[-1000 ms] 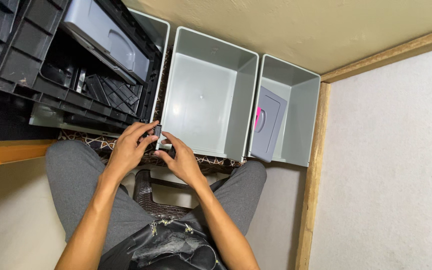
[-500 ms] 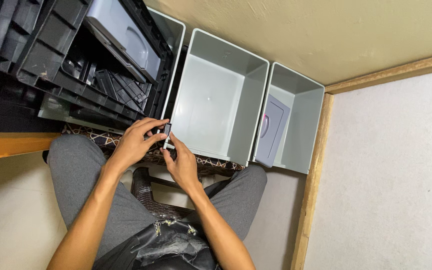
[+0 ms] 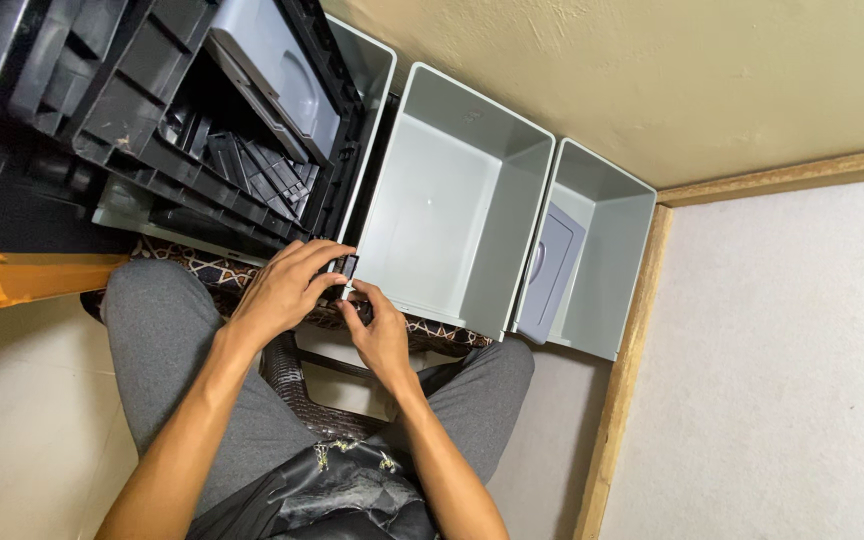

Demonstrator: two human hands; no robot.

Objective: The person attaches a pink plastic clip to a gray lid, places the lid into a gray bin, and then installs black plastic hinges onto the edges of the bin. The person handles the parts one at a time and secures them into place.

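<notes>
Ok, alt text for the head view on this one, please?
Seated person's left hand and right hand pinch a small dark part between the knees. Ahead sit a black crate of dark parts, an empty grey bin, and a grey bin holding a flat grey panel.

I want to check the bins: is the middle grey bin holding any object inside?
No, the middle grey bin shows only bare walls and floor, while the right grey bin holds a flat grey part.

Grey trousers (image 3: 157, 330), bare forearms, and 1 black crinkled garment (image 3: 337, 495) at the waist.
</notes>
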